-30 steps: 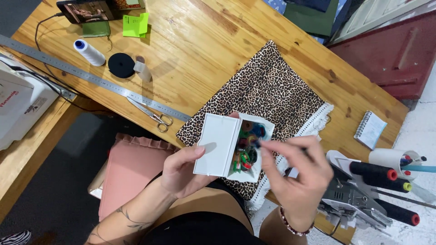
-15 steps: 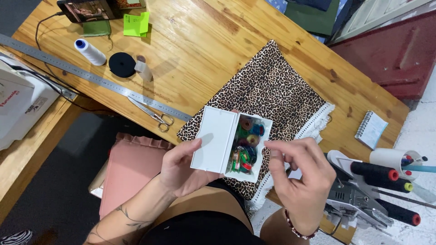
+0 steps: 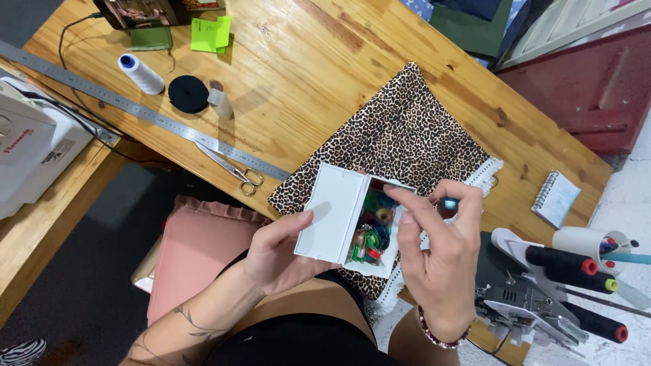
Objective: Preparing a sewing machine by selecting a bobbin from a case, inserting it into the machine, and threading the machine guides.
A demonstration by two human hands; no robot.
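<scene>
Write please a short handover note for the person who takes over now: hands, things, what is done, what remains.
Left hand: holds the small white box, lid open.
Right hand: fingertips pinched just above the box; whether they hold something, I cannot tell.
Box: over the leopard-print fabric at the wooden table edge, with colourful small items inside.
Done: box opened.
Left: fabric and scissors lie untouched.

steel ruler (image 3: 142, 112), scissors (image 3: 234, 169) (closed), thread spool (image 3: 141, 73)

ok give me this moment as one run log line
left hand: holds open white box | right hand: fingers pinched over coloured bobbins inside | under: leopard-print fabric on wooden table
</scene>
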